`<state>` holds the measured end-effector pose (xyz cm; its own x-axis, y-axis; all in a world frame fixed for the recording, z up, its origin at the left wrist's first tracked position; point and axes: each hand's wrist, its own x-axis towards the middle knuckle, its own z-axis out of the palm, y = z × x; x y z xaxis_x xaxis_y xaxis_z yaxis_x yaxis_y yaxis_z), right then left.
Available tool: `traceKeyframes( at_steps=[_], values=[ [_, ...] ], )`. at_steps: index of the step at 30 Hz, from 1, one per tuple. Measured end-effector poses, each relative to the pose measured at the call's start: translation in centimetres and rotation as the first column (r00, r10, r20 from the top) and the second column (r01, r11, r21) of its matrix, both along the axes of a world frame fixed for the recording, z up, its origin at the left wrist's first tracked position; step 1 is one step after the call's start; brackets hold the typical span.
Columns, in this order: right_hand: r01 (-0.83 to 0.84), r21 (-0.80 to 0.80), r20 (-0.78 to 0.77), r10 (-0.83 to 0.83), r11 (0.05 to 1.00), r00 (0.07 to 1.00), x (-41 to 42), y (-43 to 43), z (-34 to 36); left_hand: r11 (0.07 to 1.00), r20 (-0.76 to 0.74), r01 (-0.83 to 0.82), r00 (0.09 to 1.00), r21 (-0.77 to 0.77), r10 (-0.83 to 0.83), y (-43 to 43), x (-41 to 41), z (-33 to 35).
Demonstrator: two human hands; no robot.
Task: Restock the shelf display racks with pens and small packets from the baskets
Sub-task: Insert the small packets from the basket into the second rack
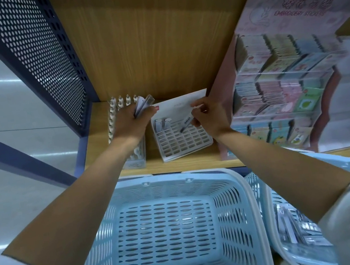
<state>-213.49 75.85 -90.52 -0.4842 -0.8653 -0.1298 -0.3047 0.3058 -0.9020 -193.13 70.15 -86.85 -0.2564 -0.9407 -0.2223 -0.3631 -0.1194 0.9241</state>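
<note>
A: Near to far, quick. Containers?

B: Two light-blue slotted baskets, side by side and touching. The near basket is in the centre with its slotted floor showing. The second basket is on the right and holds clear packets. I can't count them, an arm covers part.

A: Hands?

B: Two, both over the wooden shelf beyond the baskets. The left hand has its fingers curled round a pen bundle in clear wrap. The number in it is unclear. The right hand pinches one pen between thumb and fingertips. The pen is tilted, tip down at the grid rack. I can't tell if the tip is in a slot.

A: Racks?

B: Two. The white grid rack has many open slots and two pens standing in its back row. The pen rack is just left of it, under the left hand, with four metal tips across its back row.

A: Any writing?

B: The pen has a dark print, too small to read. The grid rack's backing card has a small red logo, unreadable. On the right, the pink sticker display has tiers packed with small packets. Its header reads "EMBROIDERY STICK…", the end blurred, under larger script I can't read and a round red mark.

A: Farthest?

B: The perforated panel, dark blue, on the shelf's left side.
</note>
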Motion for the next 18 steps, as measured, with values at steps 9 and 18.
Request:
traceKeyframes(
  at_steps=[9,18],
  values=[
    [-0.005,0.015,0.023,0.004,1.0,1.0,0.8,-1.1,-1.9,0.997,-0.089,0.073,0.993,0.006,-0.072,-0.4,0.6,-0.8],
    [-0.083,0.091,-0.196,0.1,0.992,0.975,0.4,-1.5,-3.2,0.996,-0.123,0.085,0.989,0.028,-0.081,-0.7,0.6,-1.2]
  ],
)
